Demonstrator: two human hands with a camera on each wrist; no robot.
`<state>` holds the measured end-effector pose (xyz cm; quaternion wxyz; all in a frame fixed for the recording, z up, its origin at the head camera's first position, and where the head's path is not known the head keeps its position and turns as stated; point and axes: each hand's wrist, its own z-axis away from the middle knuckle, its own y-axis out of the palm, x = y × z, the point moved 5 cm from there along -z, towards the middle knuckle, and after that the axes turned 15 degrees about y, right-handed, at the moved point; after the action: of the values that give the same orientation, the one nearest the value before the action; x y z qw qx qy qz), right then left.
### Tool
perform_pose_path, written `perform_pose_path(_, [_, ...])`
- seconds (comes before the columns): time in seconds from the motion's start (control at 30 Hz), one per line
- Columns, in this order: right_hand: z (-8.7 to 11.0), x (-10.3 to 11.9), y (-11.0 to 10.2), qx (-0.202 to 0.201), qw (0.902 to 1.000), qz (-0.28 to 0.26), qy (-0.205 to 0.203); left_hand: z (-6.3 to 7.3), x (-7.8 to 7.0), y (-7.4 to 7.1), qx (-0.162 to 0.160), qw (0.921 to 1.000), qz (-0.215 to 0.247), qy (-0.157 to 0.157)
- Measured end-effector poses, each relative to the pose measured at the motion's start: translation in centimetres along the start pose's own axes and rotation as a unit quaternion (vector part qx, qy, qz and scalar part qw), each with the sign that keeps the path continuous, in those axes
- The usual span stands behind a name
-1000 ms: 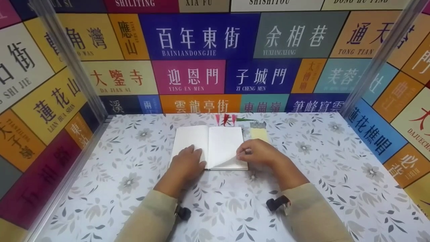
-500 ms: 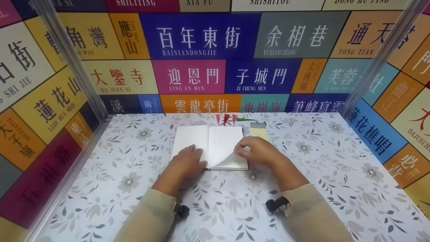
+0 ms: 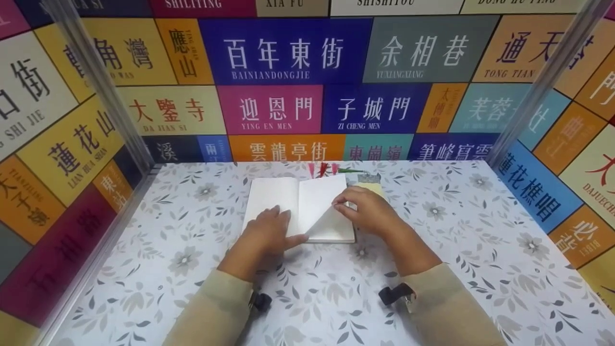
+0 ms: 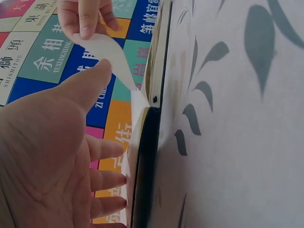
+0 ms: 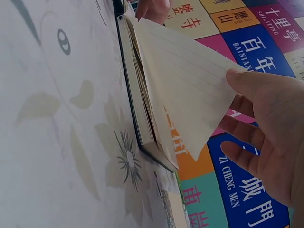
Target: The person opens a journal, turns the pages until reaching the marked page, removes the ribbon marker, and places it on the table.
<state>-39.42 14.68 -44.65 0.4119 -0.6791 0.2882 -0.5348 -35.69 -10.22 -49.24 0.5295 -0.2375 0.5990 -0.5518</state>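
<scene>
An open notebook (image 3: 274, 192) lies on the table, its left page flat. My left hand (image 3: 269, 230) rests on that page, fingers spread, with the thumb stretched toward the bottom of the middle fold. In the left wrist view the fingertips (image 4: 121, 179) touch the page near the dark cover edge. My right hand (image 3: 367, 209) pinches the lower outer corner of the right page (image 3: 319, 202) between thumb and fingers. The page lifts in a curve off the stack below; its ruled underside (image 5: 190, 71) shows in the right wrist view.
Behind the notebook lie pink and red tassels (image 3: 324, 169) and a thin green item (image 3: 350, 171). A pale yellow piece with a grey end (image 3: 369, 179) sits right of the notebook, partly behind my right hand. Printed panels (image 3: 288, 53) wall the floral-covered table (image 3: 192, 298) at back and sides.
My right hand has raised the page corner higher, moving slightly up and left. The left thumb has stretched out to the right along the notebook's bottom edge.
</scene>
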Motion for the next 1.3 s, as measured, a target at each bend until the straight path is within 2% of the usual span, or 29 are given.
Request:
perform_pose_path(0.27, [0.6,1.6,-0.2,-0.027,0.9996,0.001,0.006,-0.1,-0.7,-0.4,-0.005,0.9997,-0.021,0.011])
perform_pose_path(0.43, [0.6,2.0,-0.2,-0.047,0.9987,0.004,-0.018,-0.7,-0.6,-0.4,-0.006,0.9997,-0.023,0.004])
perform_pose_path(0.53, [0.6,2.0,-0.1,-0.05,0.9986,0.004,-0.015,-1.0,-0.7,-0.3,-0.009,0.9998,-0.017,-0.001])
perform_pose_path(0.7, [0.7,2.3,0.0,-0.048,0.9988,0.002,-0.001,-1.3,-0.7,-0.2,-0.029,0.9994,-0.019,-0.003])
perform_pose_path(0.87, [0.8,2.7,-0.2,-0.061,0.998,-0.001,-0.013,-1.5,-0.8,-0.4,-0.059,0.9978,-0.028,-0.007])
perform_pose_path(1.1, [1.0,3.0,-0.3,-0.101,0.9943,-0.015,-0.031,-1.4,-1.5,-0.6,-0.062,0.9976,-0.028,-0.003])
perform_pose_path(1.3, [1.1,3.0,-0.3,-0.112,0.9926,-0.021,-0.042,-1.4,-1.8,-0.7,-0.083,0.9952,-0.052,0.007])
